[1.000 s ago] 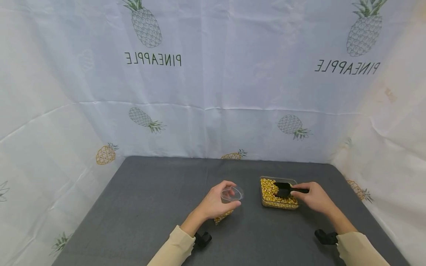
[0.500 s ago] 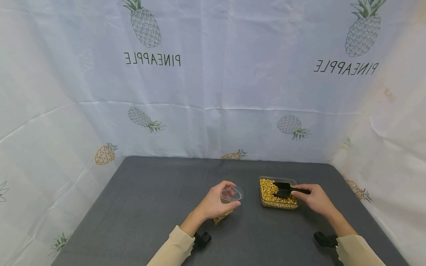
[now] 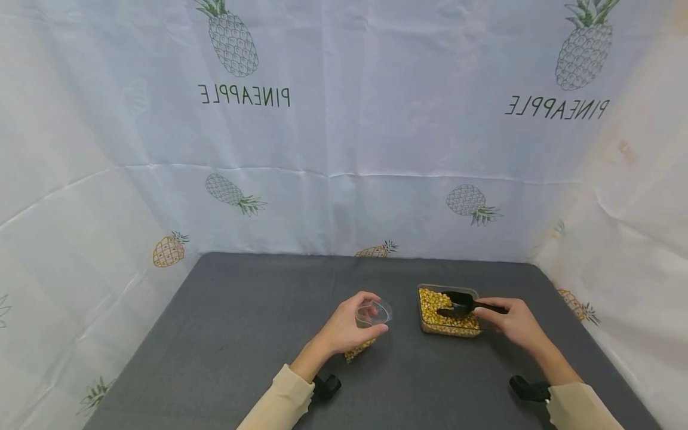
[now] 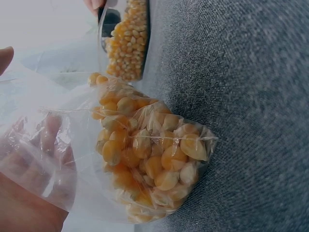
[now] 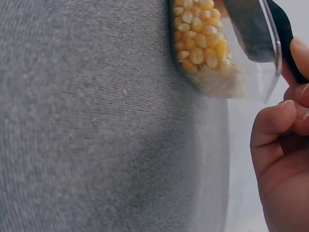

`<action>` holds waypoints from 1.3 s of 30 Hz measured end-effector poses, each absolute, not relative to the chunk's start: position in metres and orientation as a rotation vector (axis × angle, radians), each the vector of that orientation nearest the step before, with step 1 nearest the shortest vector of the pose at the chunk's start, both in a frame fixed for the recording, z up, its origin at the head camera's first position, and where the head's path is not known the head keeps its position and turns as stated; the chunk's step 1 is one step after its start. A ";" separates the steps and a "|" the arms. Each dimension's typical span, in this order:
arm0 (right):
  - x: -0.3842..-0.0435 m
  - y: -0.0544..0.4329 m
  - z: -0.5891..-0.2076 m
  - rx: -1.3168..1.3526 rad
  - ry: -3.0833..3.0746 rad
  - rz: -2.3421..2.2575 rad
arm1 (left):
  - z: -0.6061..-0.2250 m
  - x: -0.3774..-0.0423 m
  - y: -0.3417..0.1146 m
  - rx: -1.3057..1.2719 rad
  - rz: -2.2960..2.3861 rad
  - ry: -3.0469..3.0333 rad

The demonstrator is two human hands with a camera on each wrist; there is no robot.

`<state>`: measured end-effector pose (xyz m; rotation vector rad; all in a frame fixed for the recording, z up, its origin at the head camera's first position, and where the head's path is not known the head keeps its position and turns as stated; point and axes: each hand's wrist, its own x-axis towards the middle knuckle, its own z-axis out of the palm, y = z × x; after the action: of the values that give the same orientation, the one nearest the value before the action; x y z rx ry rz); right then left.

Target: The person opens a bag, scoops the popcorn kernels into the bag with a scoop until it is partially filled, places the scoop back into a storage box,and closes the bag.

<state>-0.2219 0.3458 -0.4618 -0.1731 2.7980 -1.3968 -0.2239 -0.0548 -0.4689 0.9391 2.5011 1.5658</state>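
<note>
My left hand [image 3: 346,328] curves round the open mouth of a clear plastic bag [image 3: 374,313], thumb on the near side and fingers on the far side. In the left wrist view, corn kernels [image 4: 145,150] fill the bag's lower part, which stands on the cloth; the fingers show through the film. To the right, a clear rectangular container [image 5: 256,82] holds more corn kernels [image 3: 432,306]. With my right hand [image 3: 513,325] I grip the handle of a black scoop [image 3: 461,303], its bowl lying among the kernels in the container.
A dark grey cloth [image 3: 258,316] covers the table. Behind it hangs a white curtain [image 3: 344,137] with pineapple prints, also closing off both sides. Dark wrist mounts [image 3: 328,387] sit under both forearms.
My right hand has shifted slightly right, drawing the scoop a little back toward the container's right side and tilting its bowl. The left hand and bag stay nearly still.
</note>
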 end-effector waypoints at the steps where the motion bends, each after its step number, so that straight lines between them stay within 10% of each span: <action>1: -0.221 0.346 -0.461 -0.173 2.791 -1.411 | -0.469 -0.224 -0.055 0.940 1.566 2.502; 39: -0.207 0.329 -0.436 -0.376 2.757 -1.557 | -0.466 -0.222 -0.054 0.939 1.556 2.514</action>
<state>-0.2071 0.3292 -0.4361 -0.3761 2.7570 -1.5566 -0.2219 -0.0535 -0.4660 0.9390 2.5136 1.5557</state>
